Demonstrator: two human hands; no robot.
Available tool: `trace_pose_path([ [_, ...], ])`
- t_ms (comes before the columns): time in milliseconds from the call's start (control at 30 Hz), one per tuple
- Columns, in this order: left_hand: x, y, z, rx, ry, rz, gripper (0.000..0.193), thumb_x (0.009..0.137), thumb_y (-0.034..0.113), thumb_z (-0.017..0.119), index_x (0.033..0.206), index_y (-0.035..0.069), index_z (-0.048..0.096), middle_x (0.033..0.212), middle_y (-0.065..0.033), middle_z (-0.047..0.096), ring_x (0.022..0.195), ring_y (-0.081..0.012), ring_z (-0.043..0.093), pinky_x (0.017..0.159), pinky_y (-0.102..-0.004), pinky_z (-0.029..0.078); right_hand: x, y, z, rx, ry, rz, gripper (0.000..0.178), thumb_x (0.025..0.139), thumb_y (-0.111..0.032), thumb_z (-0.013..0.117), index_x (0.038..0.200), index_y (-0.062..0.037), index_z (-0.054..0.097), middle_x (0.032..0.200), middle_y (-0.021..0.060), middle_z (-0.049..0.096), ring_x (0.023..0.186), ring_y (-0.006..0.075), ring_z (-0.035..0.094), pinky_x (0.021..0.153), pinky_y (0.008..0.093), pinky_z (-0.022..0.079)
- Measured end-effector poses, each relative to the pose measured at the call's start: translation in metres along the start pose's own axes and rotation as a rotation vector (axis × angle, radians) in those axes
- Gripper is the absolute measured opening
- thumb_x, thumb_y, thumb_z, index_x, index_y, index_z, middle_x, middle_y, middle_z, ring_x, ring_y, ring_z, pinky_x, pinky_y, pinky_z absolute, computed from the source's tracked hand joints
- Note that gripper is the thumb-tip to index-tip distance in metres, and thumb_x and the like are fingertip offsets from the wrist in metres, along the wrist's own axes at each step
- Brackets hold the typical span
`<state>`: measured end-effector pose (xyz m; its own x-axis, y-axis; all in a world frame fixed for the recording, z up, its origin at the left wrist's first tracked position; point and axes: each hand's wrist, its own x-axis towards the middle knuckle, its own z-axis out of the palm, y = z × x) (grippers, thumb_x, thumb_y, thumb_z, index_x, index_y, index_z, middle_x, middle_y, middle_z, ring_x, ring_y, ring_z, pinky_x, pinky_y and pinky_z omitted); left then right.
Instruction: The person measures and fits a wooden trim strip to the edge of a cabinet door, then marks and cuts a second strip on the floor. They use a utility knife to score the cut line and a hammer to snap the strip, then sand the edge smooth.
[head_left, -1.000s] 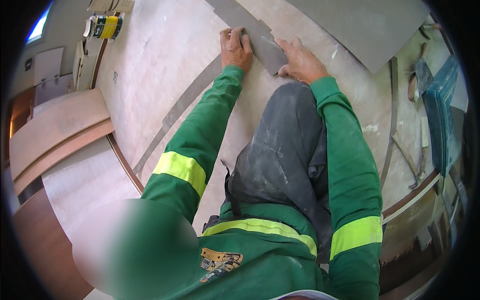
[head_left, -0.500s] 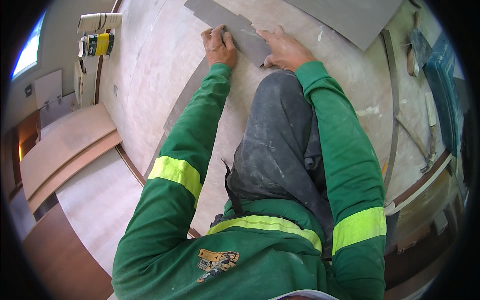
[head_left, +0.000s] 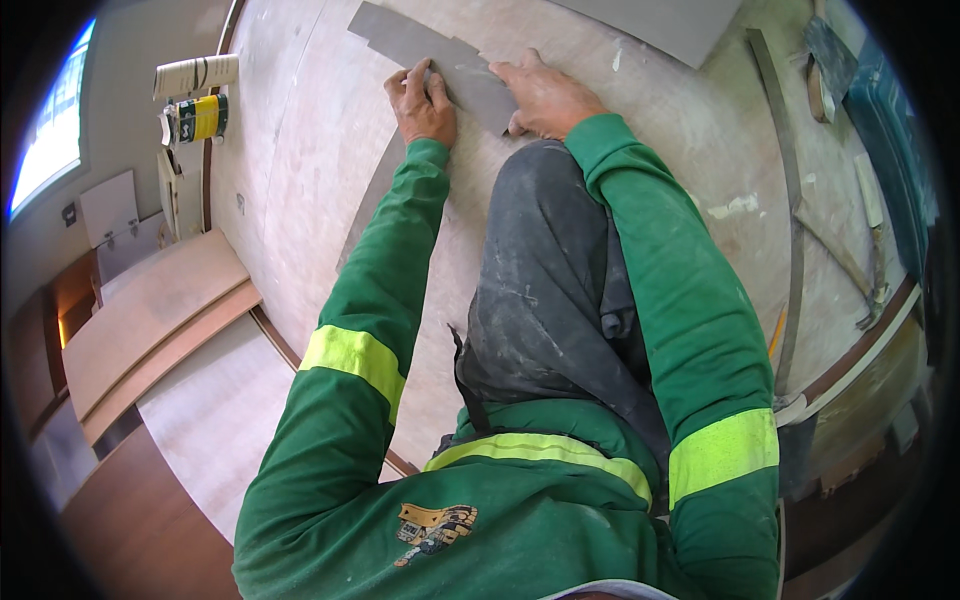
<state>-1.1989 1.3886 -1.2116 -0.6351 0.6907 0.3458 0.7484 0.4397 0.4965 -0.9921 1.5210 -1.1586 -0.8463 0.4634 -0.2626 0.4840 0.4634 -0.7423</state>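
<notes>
A flat grey piece with stepped edges (head_left: 460, 70), looking like laminate sheet, lies slantwise on the pale, dusty worktop (head_left: 300, 160) ahead of me. My left hand (head_left: 425, 108) grips its near-left edge with bent fingers. On the right end, my right hand (head_left: 550, 98) holds the same piece, its fingers laid along the far edge and the thumb at the near corner. Another narrow grey strip (head_left: 372, 200) runs under my left forearm, partly hidden by the sleeve. My raised knee (head_left: 545, 200) in dark trousers is just below the hands.
A larger grey sheet (head_left: 670, 25) lies at the far right. Beyond my right arm are a long thin strip (head_left: 782, 150), a hammer (head_left: 838, 250) and a teal case (head_left: 890, 160). A yellow-and-green can (head_left: 200, 118) stands at the left, above curved wooden boards (head_left: 160, 310).
My view has shifted slightly, so the surroundings sit differently in the picture. Both hands keep their hold on the grey piece, with little change in their grip.
</notes>
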Motion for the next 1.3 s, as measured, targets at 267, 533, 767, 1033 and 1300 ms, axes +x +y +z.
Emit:
trace_pose_path([
  [267, -0.001, 0.005, 0.007, 0.016, -0.021, -0.027, 0.036, 0.107, 0.028, 0.063, 0.138, 0.014, 0.074, 0.141, -0.019, 0.052, 0.113, -0.0313, 0.067, 0.103, -0.0424, 0.055, 0.003, 0.011, 0.004, -0.045, 0.031, 0.013, 0.094, 0.08, -0.012, 0.092, 0.164, -0.0147, 0.048, 0.146, 0.0213, 0.053, 0.133, 0.0434, 0.064, 0.114, 0.0501, 0.055],
  [533, -0.001, 0.008, 0.004, 0.024, -0.016, -0.013, 0.033, 0.106, 0.023, 0.064, 0.136, 0.013, 0.076, 0.141, -0.022, 0.053, 0.119, -0.0357, 0.064, 0.106, -0.045, 0.053, 0.004, 0.011, 0.001, -0.012, 0.011, -0.029, 0.083, 0.078, -0.013, 0.093, 0.152, -0.0122, 0.055, 0.162, 0.0331, 0.042, 0.137, 0.0504, 0.061, 0.113, 0.0524, 0.057],
  [767, 0.001, 0.001, -0.002, 0.033, -0.001, 0.004, 0.032, 0.106, 0.023, 0.064, 0.135, 0.013, 0.076, 0.14, -0.0224, 0.053, 0.118, -0.0363, 0.065, 0.106, -0.0444, 0.053, 0.004, 0.005, 0.004, -0.007, 0.024, -0.052, 0.077, 0.079, -0.015, 0.093, 0.147, -0.0105, 0.058, 0.161, 0.0345, 0.044, 0.134, 0.0515, 0.062, 0.111, 0.0532, 0.057],
  [1033, 0.006, 0.005, -0.004, 0.006, -0.005, -0.013, 0.032, 0.107, 0.024, 0.063, 0.135, 0.015, 0.077, 0.14, -0.0208, 0.053, 0.116, -0.0336, 0.066, 0.104, -0.0432, 0.054, 0.008, 0.003, 0.004, -0.008, 0.045, -0.045, 0.078, 0.079, -0.015, 0.093, 0.148, -0.011, 0.058, 0.163, 0.0345, 0.042, 0.134, 0.0514, 0.063, 0.112, 0.0522, 0.056],
  [1300, 0.003, 0.0, -0.004, 0.037, 0.006, -0.02, 0.035, 0.105, 0.022, 0.063, 0.137, 0.013, 0.074, 0.141, -0.0222, 0.052, 0.118, -0.0364, 0.065, 0.106, -0.0452, 0.053, 0.008, 0.0, 0.001, 0.001, -0.01, -0.04, 0.081, 0.08, -0.015, 0.092, 0.152, -0.0116, 0.055, 0.165, 0.0282, 0.039, 0.136, 0.0493, 0.062, 0.112, 0.0518, 0.057],
])
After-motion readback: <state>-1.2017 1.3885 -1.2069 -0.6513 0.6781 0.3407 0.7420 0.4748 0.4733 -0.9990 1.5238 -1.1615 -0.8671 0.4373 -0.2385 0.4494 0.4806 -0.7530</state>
